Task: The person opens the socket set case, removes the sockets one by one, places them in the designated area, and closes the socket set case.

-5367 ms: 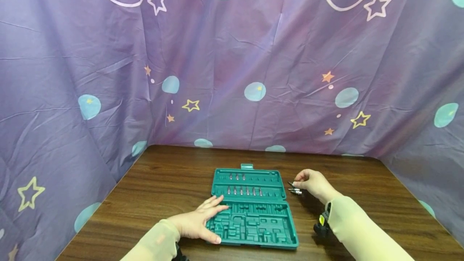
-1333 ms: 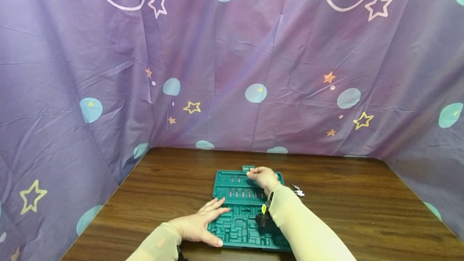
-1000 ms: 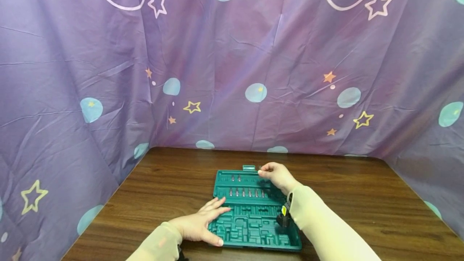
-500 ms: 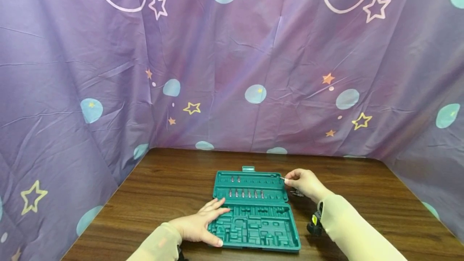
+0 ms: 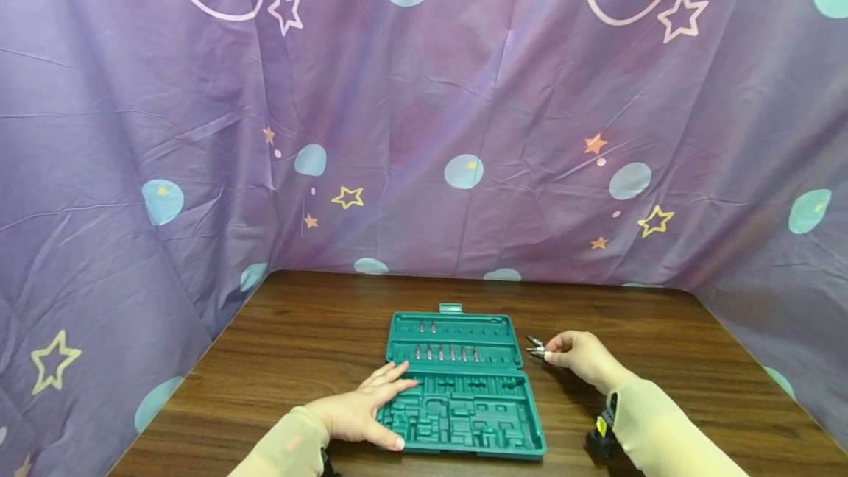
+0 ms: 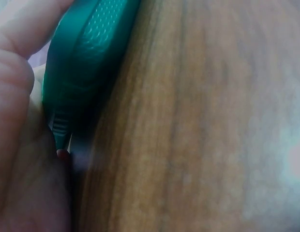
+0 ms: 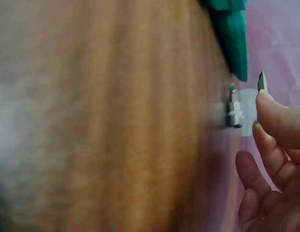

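Observation:
An opened green case (image 5: 464,450) lies flat on the table, with two slim bits (image 5: 433,327) in its upper row and several more (image 5: 453,352) in the row below. Along the case's left edge rests my left hand (image 5: 354,411), fingers spread and thumb at the front rim; the left wrist view shows the green wall (image 6: 87,58) against the palm. Right of the case, my right hand (image 5: 586,359) pinches a small metal bit (image 7: 262,82) between thumb and finger. Other metal bits (image 7: 234,108) lie on the wood beside it.
The brown wooden table (image 5: 318,322) reaches back to a purple patterned cloth (image 5: 397,94) that hangs behind and at both sides. A green latch tab (image 5: 451,308) sticks out from the far edge of the case.
My right hand has moved from over the case's upper part to the loose bits on the right. The upper row shows two bits where three stood earlier. My left hand has stayed in place.

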Available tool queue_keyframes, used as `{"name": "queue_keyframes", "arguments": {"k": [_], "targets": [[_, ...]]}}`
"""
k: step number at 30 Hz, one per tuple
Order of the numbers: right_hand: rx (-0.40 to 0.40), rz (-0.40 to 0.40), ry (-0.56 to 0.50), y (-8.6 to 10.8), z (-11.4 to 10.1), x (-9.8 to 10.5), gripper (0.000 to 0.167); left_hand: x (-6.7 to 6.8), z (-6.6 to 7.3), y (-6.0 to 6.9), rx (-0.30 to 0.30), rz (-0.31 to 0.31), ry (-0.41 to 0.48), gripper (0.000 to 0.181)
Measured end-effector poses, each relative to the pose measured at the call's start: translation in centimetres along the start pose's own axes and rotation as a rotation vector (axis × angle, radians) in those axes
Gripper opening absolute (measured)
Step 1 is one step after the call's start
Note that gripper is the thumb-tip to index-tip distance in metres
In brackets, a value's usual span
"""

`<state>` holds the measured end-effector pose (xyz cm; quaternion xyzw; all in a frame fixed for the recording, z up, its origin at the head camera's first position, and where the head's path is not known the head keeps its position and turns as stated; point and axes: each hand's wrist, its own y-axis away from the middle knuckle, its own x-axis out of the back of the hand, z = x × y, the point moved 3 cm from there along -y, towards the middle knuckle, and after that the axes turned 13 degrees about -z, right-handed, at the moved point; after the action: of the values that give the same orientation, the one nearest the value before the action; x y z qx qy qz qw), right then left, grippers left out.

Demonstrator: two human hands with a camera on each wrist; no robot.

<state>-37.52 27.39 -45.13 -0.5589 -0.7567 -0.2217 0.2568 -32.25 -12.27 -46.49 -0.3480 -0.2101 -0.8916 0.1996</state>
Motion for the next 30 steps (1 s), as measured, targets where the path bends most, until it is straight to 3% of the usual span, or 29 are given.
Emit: {"name": "queue_keyframes", "arguments": {"k": [8,30], "targets": [[-0.025,0.013,0.02,0.23,0.39,-0.6,0.013,0.0,0.0,0.06,0.01,-0.007,0.009,0.087],[-0.035,0.056,0.224,0.2,-0.1,-0.39,0.025,-0.02,-0.36,-0.05,0.006,-0.016,0.02,0.087]]}}
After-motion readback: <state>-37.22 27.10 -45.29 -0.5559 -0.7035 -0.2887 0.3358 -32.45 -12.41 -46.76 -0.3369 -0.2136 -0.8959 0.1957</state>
